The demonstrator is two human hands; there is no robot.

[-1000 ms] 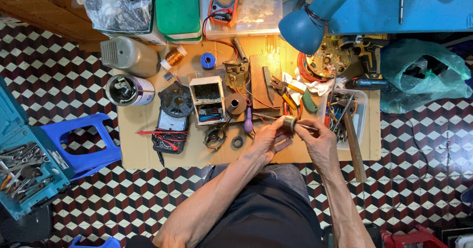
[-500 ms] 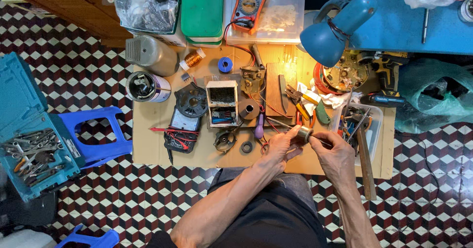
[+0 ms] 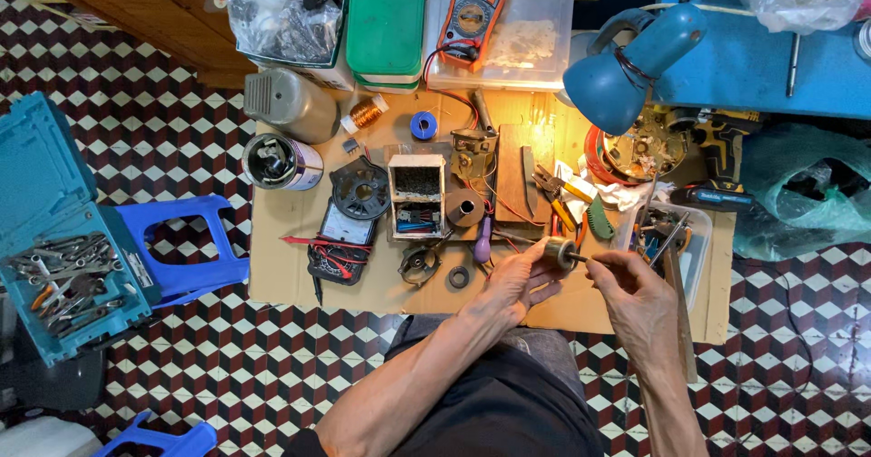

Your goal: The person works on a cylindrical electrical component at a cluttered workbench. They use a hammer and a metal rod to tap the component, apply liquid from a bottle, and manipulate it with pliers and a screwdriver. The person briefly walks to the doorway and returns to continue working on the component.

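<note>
My left hand [image 3: 513, 281] grips a small metal cylinder, a motor rotor [image 3: 557, 253], just above the front of the cardboard-covered table [image 3: 281, 275]. My right hand [image 3: 628, 286] pinches a thin dark tool [image 3: 578, 258] whose tip touches the rotor's right end. Both forearms reach up from my lap. A purple-handled tool [image 3: 482, 240] and a black ring [image 3: 458, 277] lie just left of my left hand.
On the table are a small open wooden box [image 3: 416, 196], a black meter [image 3: 339, 244], a grey canister [image 3: 281, 160], pliers [image 3: 555, 196] and a clear tray of tools [image 3: 676, 239]. A blue lamp [image 3: 626, 62] hangs over the right. A blue toolbox [image 3: 63, 239] and blue stool [image 3: 186, 239] stand left.
The camera view has shifted, so the table sits lower in the picture. My hands stay together on the rotor, with the right hand now holding the thin tool at its end.
</note>
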